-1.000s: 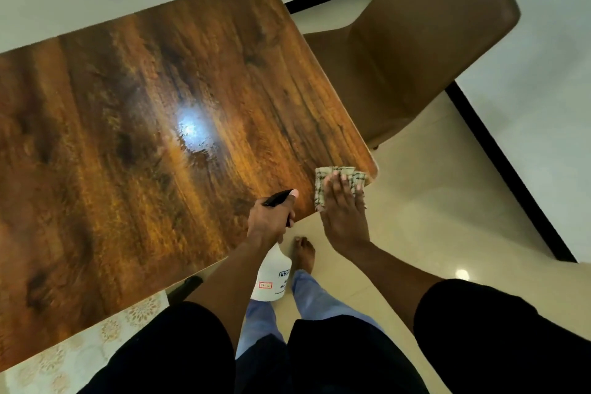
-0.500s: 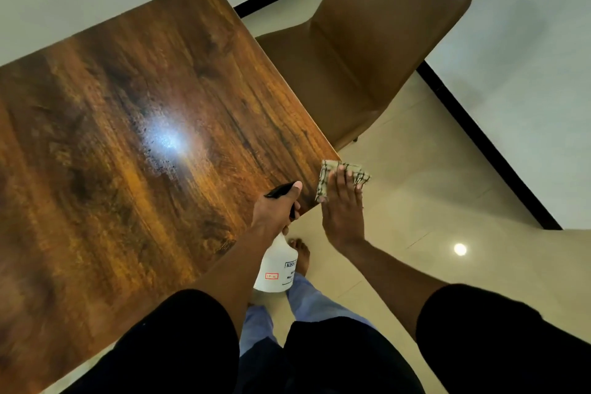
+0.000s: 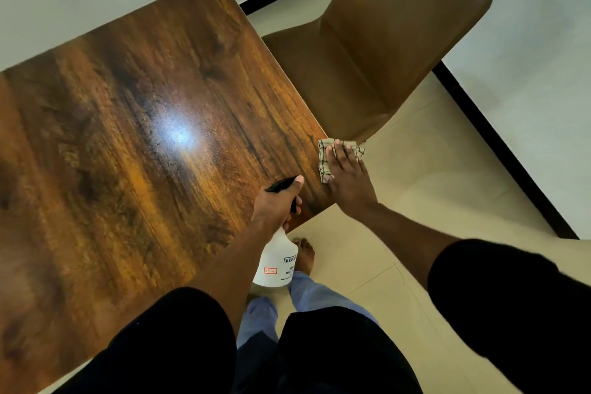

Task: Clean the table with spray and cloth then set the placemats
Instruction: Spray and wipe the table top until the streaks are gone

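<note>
A dark wooden table (image 3: 128,144) fills the left of the head view, with a bright reflection and fine droplets near its middle. My left hand (image 3: 276,206) grips the black trigger head of a white spray bottle (image 3: 276,261), which hangs over the table's near right edge. My right hand (image 3: 347,179) lies flat on a checked beige cloth (image 3: 324,153), pressing it on the table's right corner; part of the cloth juts past the edge. No placemat shows.
A brown padded chair (image 3: 377,41) stands close to the table's right side. Beige tiled floor (image 3: 431,176) lies to the right, bounded by a white wall with a black skirting (image 3: 499,144). My bare foot (image 3: 303,254) stands by the table's edge.
The view has swung, so the patterned mat at the bottom left left the frame. My right hand has kept the cloth at the table's right corner. The bottle stays in my left hand.
</note>
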A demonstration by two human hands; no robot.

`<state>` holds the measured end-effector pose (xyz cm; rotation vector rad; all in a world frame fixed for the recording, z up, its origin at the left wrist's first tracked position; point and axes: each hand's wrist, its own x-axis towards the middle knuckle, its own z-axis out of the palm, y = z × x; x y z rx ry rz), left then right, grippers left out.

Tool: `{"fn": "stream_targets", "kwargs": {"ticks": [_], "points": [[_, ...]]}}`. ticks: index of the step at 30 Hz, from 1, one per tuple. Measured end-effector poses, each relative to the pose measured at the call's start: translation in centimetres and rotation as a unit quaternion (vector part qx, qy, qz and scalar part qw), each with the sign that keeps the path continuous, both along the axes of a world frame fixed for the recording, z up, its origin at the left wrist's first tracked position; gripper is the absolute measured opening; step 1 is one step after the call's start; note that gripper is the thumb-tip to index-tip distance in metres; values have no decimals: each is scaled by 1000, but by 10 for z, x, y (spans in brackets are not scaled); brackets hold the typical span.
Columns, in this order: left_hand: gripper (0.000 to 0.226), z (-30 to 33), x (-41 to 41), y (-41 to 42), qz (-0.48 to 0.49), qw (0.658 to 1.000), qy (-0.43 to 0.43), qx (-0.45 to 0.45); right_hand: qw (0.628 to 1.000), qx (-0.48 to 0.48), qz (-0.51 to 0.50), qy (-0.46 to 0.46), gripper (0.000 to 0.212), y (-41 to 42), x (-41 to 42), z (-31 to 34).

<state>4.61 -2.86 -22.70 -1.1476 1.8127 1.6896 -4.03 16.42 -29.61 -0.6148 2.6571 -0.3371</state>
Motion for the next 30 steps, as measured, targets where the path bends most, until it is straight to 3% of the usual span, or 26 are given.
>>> {"fn": "stream_targets", "kwargs": {"ticks": [5,10,19,24,30], "points": [[49,-5,11,-20,12,1000,9,-1,996,24,81,-20,66,-28,-61,5],[47,-8,25,-31,24,1000,13,-11,995,37,97,-7,65,-42,-73,5],[62,-18,47,-33,19,1000,-2,-7,999,-2,-6,49,67,3,31,7],[51,-12,59,-37,28,1000,5,8,996,-9,-70,47,64,-16,77,2],[58,-15,84,-65,37,999,0,-3,998,-40,0,51,75,-76,140,10]]}}
